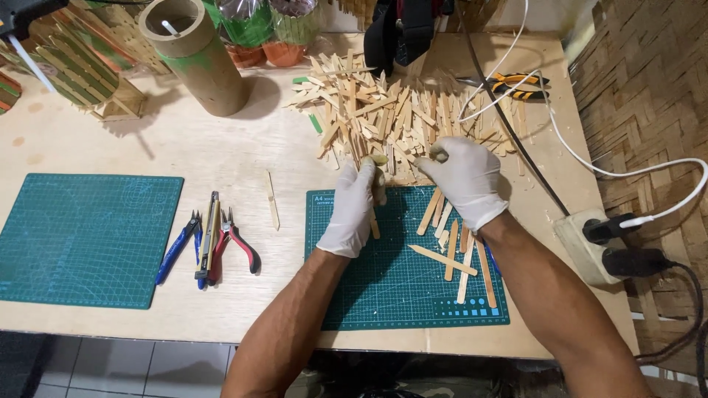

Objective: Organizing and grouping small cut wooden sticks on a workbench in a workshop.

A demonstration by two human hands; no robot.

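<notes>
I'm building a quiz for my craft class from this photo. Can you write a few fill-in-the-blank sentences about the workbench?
1. Both hands wear white ____.
2. The left hand grips a bundle of wooden ____ above the small cutting mat.
3. The pliers with red handles lie between the two ____ cutting mats.
4. The cardboard tube stands on the ____ side of the stick pile as seen in the picture.

Missing words: gloves; sticks; green; left

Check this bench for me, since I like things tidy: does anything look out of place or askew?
Mostly the wooden sticks: they lie in a loose jumbled heap across the table, some spilling onto the small cutting mat at odd angles. One stray stick lies alone between the mats. The gloved left hand grips a bundle.
</notes>
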